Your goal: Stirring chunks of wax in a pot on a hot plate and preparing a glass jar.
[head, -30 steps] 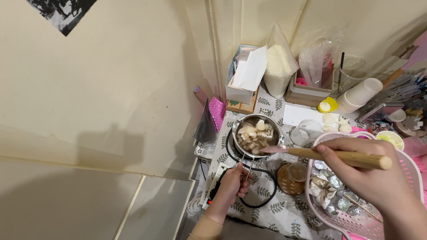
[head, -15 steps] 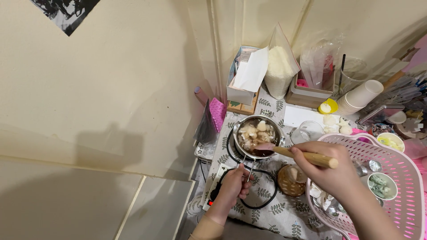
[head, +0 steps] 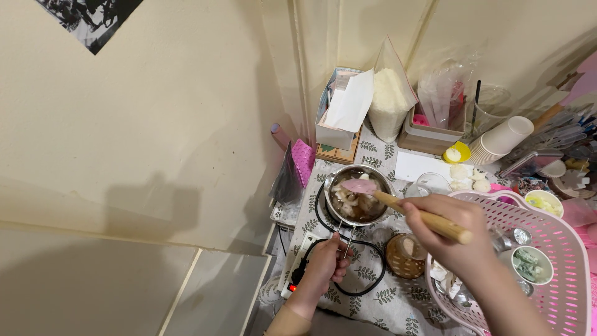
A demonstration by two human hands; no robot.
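On a leaf-print counter (head: 373,298) against cream walls, the left hand (head: 326,264) grips the pot handle (head: 345,239) while the right hand (head: 457,239) clasps a wooden-handled spatula (head: 398,205).

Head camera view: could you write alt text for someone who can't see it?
The right hand holds a wooden-handled spatula over a small metal pot of pale chunks, while the left hand grips the pot's handle. A pink perforated basket sits to the right on a leaf-patterned cloth.

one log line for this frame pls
left hand: holds pot handle | right hand: holds spatula, tip over pot | basket: at right
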